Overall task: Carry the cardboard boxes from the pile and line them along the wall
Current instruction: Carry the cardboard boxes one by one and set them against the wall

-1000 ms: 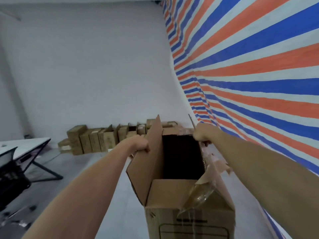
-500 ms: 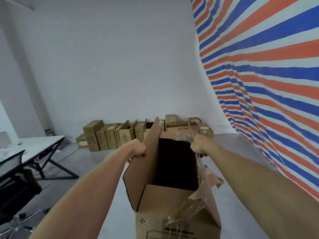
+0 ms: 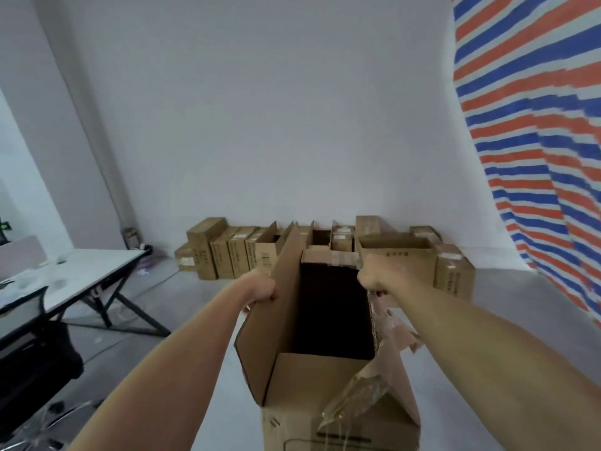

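Observation:
I hold an open, tall cardboard box [image 3: 325, 385] in front of me, its flaps up and loose tape hanging at the near right. My left hand [image 3: 260, 289] grips the upright left flap. My right hand [image 3: 374, 276] grips the far right rim, fingers curled over it. The box's inside is dark. Ahead, a row of cardboard boxes [image 3: 240, 252] stands along the white wall [image 3: 276, 125], with a larger open box [image 3: 396, 258] at its right end.
A white table [image 3: 81, 271] on black legs stands at the left, a black chair [image 3: 35, 362] beside it. A striped red, blue and white tarp [image 3: 536, 157] covers the right wall. Grey floor [image 3: 195, 307] lies between me and the row.
The view has swung right to left: the striped tarp slid to the right edge and the row of boxes now sits centred and nearer. Both hands keep their grip on the box.

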`<state>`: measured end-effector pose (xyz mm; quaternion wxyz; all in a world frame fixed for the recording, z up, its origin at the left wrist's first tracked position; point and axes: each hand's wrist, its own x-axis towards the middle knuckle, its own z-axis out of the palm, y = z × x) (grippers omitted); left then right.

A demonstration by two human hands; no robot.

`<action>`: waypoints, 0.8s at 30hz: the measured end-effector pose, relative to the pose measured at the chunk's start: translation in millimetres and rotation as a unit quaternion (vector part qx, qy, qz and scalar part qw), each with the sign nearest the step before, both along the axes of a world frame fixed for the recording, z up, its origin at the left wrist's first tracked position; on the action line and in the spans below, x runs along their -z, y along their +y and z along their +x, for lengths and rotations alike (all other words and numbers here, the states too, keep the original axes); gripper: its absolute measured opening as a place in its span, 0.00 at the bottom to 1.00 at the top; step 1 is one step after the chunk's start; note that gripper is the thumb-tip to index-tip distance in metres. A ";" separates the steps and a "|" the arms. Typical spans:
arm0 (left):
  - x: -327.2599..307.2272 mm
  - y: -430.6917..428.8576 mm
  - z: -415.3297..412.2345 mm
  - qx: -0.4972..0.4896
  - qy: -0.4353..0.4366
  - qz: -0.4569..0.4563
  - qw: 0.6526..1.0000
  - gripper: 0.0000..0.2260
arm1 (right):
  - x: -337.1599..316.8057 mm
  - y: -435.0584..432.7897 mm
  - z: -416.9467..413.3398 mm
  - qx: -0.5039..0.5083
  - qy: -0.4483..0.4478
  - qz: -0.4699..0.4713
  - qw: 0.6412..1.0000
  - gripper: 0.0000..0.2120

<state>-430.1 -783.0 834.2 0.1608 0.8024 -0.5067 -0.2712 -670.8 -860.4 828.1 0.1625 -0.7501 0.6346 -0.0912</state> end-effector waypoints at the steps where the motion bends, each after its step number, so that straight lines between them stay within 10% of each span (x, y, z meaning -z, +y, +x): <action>1: -1.1 -23.8 15.0 -0.018 0.011 -0.005 1.000 0.11 | -3.5 -32.1 19.6 -0.013 0.000 0.002 1.000 0.11; 24: 46.1 -421.1 430.8 -0.086 0.017 0.084 0.993 0.12 | 70.1 -473.4 466.7 -0.088 -0.001 0.003 0.996 0.09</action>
